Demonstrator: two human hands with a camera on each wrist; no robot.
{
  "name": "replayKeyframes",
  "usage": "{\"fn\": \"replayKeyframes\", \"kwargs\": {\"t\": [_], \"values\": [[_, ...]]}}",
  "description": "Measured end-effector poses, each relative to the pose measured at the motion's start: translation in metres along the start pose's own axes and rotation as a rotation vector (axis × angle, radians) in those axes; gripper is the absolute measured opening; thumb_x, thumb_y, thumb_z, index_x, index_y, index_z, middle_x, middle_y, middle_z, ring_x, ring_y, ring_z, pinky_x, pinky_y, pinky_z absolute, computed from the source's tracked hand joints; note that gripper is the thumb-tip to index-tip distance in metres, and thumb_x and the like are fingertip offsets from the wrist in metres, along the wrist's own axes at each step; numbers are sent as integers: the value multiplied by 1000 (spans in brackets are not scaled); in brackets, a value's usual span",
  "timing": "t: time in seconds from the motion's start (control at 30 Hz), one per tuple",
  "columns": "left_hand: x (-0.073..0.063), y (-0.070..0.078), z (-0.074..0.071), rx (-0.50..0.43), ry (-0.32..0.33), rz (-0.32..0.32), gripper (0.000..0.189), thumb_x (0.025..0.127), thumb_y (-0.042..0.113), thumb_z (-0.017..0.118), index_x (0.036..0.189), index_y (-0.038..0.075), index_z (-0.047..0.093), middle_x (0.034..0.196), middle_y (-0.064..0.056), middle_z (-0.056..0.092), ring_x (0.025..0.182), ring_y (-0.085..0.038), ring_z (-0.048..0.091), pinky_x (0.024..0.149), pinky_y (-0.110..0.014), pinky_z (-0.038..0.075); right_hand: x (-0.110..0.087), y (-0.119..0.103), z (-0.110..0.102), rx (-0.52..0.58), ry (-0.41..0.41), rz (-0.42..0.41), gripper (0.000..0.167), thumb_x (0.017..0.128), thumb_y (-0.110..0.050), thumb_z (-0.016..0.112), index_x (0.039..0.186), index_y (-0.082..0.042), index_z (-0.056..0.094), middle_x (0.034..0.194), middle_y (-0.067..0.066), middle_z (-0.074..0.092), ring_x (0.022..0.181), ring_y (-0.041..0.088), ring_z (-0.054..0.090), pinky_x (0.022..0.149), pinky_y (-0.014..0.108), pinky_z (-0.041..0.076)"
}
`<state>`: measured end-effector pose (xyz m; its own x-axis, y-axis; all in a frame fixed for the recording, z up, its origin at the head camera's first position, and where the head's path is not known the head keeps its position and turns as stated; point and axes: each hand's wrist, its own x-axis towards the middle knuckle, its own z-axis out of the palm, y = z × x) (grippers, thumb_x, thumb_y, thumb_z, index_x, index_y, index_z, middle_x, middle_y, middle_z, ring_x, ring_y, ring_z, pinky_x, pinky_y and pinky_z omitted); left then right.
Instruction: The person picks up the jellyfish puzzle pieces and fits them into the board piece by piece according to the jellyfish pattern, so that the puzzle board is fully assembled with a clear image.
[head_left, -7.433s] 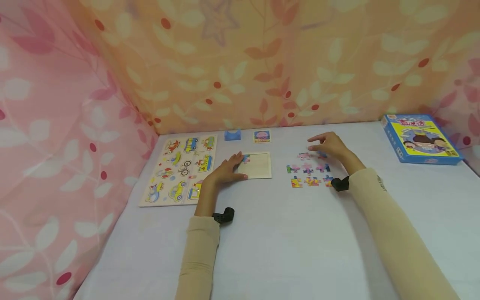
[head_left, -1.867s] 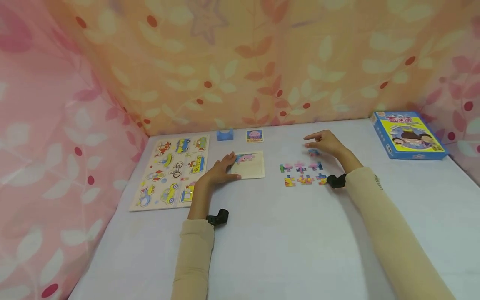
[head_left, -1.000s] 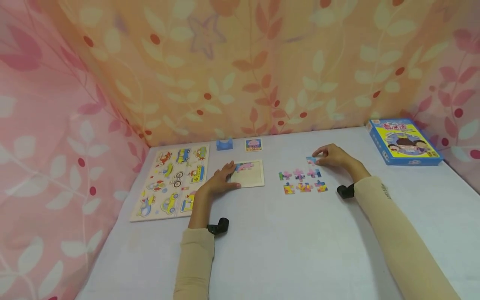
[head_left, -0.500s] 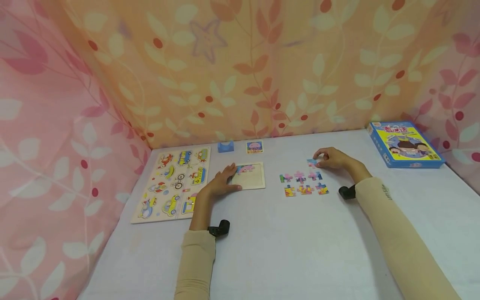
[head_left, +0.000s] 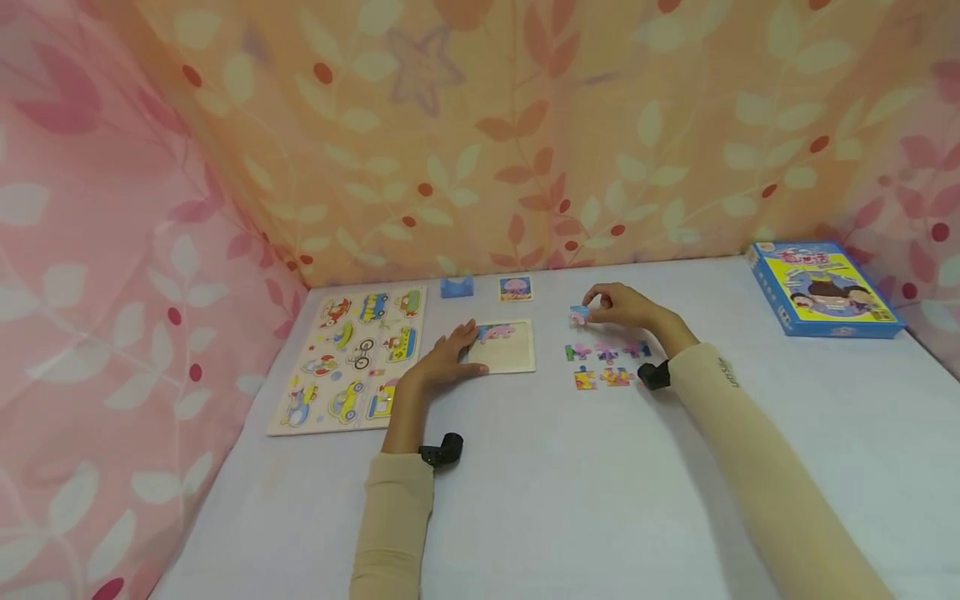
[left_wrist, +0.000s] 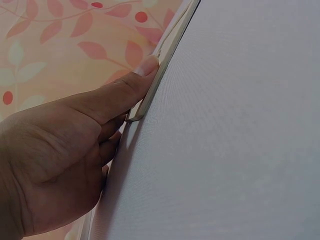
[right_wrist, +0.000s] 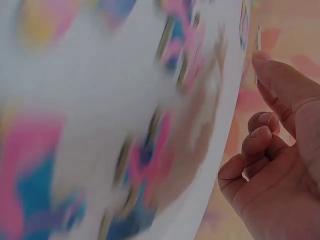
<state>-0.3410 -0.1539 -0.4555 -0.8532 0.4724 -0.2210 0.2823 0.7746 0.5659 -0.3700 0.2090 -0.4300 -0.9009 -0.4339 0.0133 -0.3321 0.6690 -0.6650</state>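
My right hand (head_left: 628, 307) pinches a blue-and-pink jigsaw piece (head_left: 578, 316) between thumb and fingers, held above the table behind the loose pieces. In the right wrist view the piece (right_wrist: 259, 37) shows as a thin edge by the thumb tip. My left hand (head_left: 444, 360) rests at the left side of a small pale puzzle tray (head_left: 512, 360), fingers along its left edge. In the left wrist view the thumb presses on the tray's near rim (left_wrist: 159, 70). Joined pink-and-blue pieces (head_left: 496, 332) lie along the tray's far edge. Two rows of loose jigsaw pieces (head_left: 608, 356) lie right of the tray.
A wooden board with vehicle pictures (head_left: 314, 354) lies left, partly behind the left hand. Behind the tray are a blue notched block (head_left: 457, 287) and a small picture card (head_left: 516, 289). A blue-and-yellow box (head_left: 831, 287) stands far right. Patterned cloth (head_left: 480, 167) walls the back.
Earlier, pieces from the back row went into the tray. Within the last second my right hand has lifted the last back-row piece and moved it left. My left hand stays on the tray.
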Motion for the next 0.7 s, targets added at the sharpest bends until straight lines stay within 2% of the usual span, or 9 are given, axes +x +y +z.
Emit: {"fn": "replayKeyframes", "kwargs": {"t": [0.2,0.37,0.47,0.7], "values": [[-1,1,-2,-7,1,15,86,83,43,64,149,22,13,156,6,1,143,-29,-4,115,-51,-1,23,-30,22,4,-42,-10,28,83,-17,66,108,-7,59,62,-1,33,59,14,32,58,27,28],[1,3,-6,3,-4,28,86,83,42,64,149,20,13,156,5,0,144,-26,-5,115,-50,-2,36,-52,36,-1,-70,-13,28,83,-18,66,108,-7,58,65,1,34,62,16,34,59,28,28],[2,4,-7,12,-7,39,85,84,41,63,149,19,13,156,5,1,144,-22,-4,116,-47,-3,43,-60,44,-4,-81,-8,27,83,-17,66,107,-6,59,66,2,34,63,16,34,60,28,27],[2,2,-4,3,-10,49,85,84,40,64,149,16,14,156,3,2,144,-22,-3,116,-48,-2,52,-66,60,-12,-106,20,32,82,-20,68,109,-6,58,65,0,39,60,14,38,56,25,31]]}}
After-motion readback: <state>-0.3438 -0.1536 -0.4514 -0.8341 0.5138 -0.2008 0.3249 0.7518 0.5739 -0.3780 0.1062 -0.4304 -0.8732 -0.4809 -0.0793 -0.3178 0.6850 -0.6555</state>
